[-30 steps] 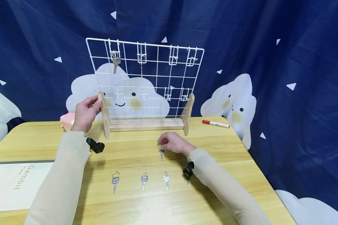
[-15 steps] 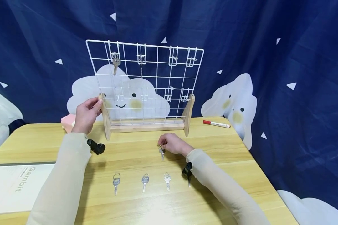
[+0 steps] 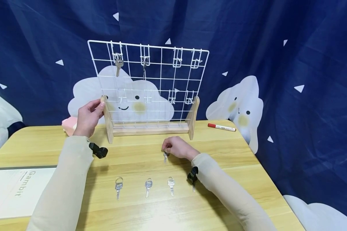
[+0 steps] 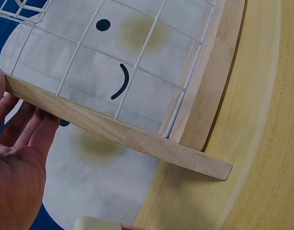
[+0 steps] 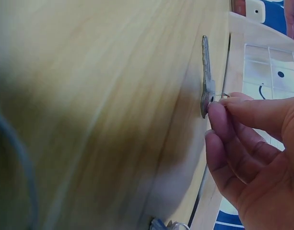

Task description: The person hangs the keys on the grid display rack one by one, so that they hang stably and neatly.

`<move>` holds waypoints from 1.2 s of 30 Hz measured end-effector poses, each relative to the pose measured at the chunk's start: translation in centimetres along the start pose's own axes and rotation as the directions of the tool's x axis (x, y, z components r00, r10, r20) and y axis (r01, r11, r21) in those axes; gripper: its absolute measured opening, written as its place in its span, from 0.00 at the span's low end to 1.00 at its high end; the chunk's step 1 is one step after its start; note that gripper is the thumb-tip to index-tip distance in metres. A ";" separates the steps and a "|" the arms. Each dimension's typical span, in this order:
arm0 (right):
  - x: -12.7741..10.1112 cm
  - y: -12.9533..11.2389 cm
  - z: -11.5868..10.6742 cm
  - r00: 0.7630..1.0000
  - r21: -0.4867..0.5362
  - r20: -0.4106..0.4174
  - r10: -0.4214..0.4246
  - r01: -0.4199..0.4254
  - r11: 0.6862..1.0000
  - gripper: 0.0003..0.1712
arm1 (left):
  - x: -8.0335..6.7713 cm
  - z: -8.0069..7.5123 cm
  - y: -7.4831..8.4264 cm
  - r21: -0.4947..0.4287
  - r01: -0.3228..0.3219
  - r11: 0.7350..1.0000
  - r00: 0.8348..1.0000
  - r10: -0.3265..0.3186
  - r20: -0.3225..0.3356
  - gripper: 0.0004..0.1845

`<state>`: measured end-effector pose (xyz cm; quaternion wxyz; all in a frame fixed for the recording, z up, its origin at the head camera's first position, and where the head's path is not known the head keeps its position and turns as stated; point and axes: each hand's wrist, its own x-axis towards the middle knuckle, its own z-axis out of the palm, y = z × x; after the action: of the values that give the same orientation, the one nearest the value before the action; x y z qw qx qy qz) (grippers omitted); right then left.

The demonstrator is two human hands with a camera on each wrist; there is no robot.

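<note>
My left hand (image 3: pixel 89 117) grips the left wooden upright (image 3: pixel 108 123) of a white wire grid rack (image 3: pixel 161 77), thumb on one side and fingers on the other. In the right wrist view, thumb and fingertips of my right hand (image 5: pixel 257 139) pinch the small ring of a silver key (image 5: pixel 207 81), which dangles close over the table. Two keys hang from top-row hooks: one flat key (image 3: pixel 119 65) at the left and another key (image 3: pixel 145 69) seen nearly edge-on. Nearer me lie a key (image 3: pixel 119 187), a second key (image 3: pixel 148 186) and a third key (image 3: pixel 171 186).
Below my right wrist, another key (image 3: pixel 194 187) is mostly hidden. More hooks (image 3: pixel 177 61) sit on the grid. A red-capped marker (image 3: pixel 221 127) lies at the right back, a white notebook (image 3: pixel 17 192) at the left. A pink object (image 3: pixel 69 125) is behind my left hand.
The key in my right hand has turned slightly under the fingertips. The second hanging key has swung a little. My left hand stays on the upright.
</note>
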<state>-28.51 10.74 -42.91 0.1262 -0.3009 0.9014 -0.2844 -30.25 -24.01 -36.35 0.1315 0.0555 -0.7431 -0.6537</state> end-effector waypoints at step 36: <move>-1.1 -1.5 -2.2 0.960 -0.025 -0.225 -0.167 0.166 0.986 0.05 | -0.1 0.1 0.1 0.014 0.015 1.000 1.000 -0.015 -0.007 0.34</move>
<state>-27.86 11.37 -40.25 -0.0026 -0.3418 0.8822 -0.3239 -30.15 -23.90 -36.24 0.1288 0.0641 -0.7470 -0.6491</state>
